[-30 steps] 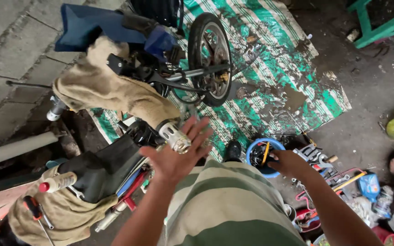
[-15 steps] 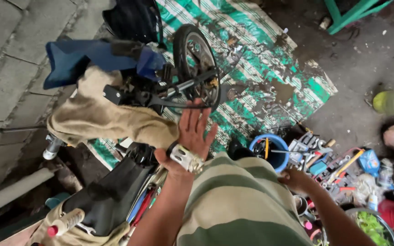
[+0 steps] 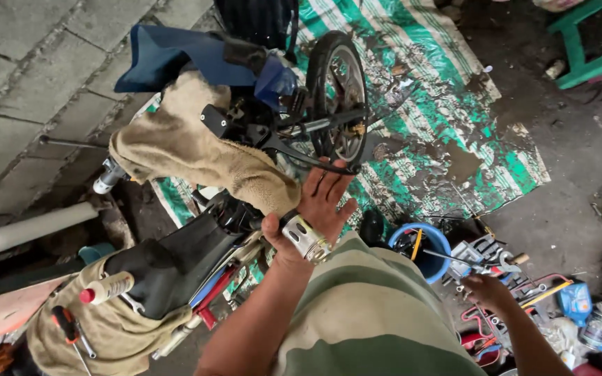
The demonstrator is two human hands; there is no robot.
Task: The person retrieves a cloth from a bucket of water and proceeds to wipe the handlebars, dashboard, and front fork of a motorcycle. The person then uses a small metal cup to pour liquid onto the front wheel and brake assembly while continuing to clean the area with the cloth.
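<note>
Fingers spread — left hand [image 3: 313, 216] raised beside motorcycle wheel [image 3: 338, 94].

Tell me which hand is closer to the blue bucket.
Right. The right hand hovers just beside the blue bucket; the left hand is farther away, by the motorcycle wheel.

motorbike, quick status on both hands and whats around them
Left hand open, a metal cylinder part resting against the palm, beside the tan cloth on the motorbike. Right hand grips a thin rod over the tool pile.
</note>
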